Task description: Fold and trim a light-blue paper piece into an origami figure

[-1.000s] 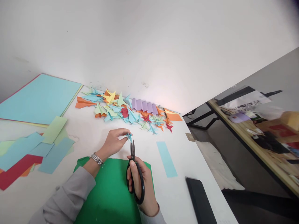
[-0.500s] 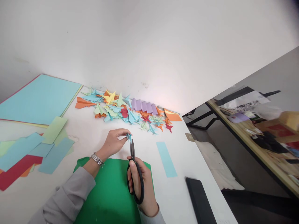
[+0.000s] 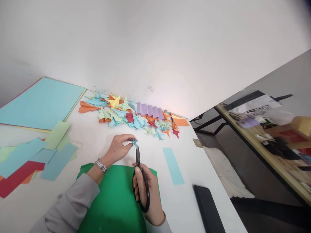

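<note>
Between the thumb and fingers of my left hand [image 3: 119,147] is a small folded light-blue paper piece [image 3: 134,143], pinched above the white table. My right hand [image 3: 151,191] grips black-handled scissors [image 3: 138,158] by the loops, with the blades pointing away from me. The blade tips reach the lower edge of the blue paper; the blades look nearly together, and I cannot tell whether paper lies between them. Under my forearms a green sheet [image 3: 114,197] covers the near part of the table. A light-blue paper strip [image 3: 173,165] lies to the right of the scissors.
Along the wall lies a heap of folded paper planes [image 3: 126,113] in several colours, with a purple pleated paper [image 3: 150,111]. Loose paper strips [image 3: 58,161] and large blue sheets [image 3: 43,103] are at left. A black case [image 3: 209,208] lies near the right edge.
</note>
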The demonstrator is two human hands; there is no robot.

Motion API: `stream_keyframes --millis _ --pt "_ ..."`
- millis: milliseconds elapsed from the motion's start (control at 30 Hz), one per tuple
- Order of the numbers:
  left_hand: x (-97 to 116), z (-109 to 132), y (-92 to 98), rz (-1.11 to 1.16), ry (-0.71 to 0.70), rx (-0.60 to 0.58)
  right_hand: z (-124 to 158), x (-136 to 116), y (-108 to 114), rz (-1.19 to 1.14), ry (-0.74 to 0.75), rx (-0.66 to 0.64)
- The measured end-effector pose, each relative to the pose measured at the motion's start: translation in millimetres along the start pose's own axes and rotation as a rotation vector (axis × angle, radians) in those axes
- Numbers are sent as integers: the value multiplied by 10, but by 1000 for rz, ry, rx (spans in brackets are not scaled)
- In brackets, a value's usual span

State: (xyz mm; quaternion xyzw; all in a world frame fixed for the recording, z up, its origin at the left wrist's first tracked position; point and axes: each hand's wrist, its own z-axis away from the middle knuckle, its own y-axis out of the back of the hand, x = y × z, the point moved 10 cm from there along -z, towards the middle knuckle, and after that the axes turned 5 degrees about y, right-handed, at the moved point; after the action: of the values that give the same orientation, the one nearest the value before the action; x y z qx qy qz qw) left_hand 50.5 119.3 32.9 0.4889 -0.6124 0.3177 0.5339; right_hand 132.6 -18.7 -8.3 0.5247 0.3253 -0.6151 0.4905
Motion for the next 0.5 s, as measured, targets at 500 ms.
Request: stream_keyframes --millis 500 --pt "22 2 0 -23 -19 -1 -14 1 24 42 12 0"
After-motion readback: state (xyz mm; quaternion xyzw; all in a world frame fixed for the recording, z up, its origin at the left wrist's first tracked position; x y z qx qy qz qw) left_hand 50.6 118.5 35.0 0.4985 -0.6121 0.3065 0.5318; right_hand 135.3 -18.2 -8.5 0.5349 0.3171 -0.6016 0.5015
